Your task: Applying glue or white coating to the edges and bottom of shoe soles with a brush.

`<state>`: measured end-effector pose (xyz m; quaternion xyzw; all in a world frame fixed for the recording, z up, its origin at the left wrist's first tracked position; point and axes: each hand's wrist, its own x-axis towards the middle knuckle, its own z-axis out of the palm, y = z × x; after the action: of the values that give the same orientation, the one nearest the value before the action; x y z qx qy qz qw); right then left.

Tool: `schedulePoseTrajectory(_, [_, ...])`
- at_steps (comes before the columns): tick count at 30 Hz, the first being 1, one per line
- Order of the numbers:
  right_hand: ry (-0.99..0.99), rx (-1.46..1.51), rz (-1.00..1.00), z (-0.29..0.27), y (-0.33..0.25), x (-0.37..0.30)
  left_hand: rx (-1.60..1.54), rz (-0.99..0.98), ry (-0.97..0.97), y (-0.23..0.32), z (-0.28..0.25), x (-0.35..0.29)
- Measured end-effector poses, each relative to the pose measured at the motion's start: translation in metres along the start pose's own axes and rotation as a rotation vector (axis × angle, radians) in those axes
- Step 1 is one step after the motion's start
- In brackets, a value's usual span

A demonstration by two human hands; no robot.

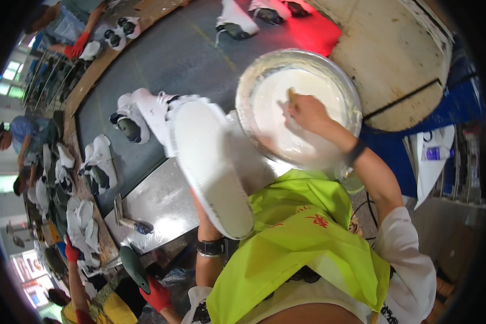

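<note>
My left hand is mostly hidden behind a white shoe sole [208,156]; some of it [201,218] shows below the sole's left edge. It grips the sole upright, with the textured face toward me. At the right, my right hand [308,112] is over a round metal basin [352,89] of white liquid [275,89]. Its fingers are closed on what looks like a brush [291,94] with a short tan handle; the lower end cannot be made out. Beyond the sole, white shoe uppers [129,127] rest on the dark surface.
A hammer [127,218] lies on the metal plate [162,202] at left. More white uppers [235,21] sit on the dark belt [194,48], near red light. A co-worker's red glove [156,294] holds a green shoe last [134,267]. A stained board [389,48] stands at right.
</note>
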<state>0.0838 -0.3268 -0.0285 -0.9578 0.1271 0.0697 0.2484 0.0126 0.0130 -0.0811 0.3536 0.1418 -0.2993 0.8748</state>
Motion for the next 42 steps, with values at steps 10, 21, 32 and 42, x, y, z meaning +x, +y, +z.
schedulePoseTrajectory(10, [0.333,1.034,-0.316,-0.033,-0.072,-0.019,0.042,-0.187,0.093,0.009,0.086,0.023])
schedulePoseTrajectory(21, [0.094,1.252,-0.303,-0.050,-0.093,-0.037,0.235,-0.173,-0.027,0.020,0.083,0.017])
schedulePoseTrajectory(32, [0.143,0.997,-0.096,-0.016,-0.051,-0.071,0.332,-0.067,-0.065,0.025,0.075,0.019])
schedulePoseTrajectory(42, [0.247,1.065,-0.328,-0.018,-0.095,-0.104,0.382,-0.012,-0.023,0.028,0.082,0.024])
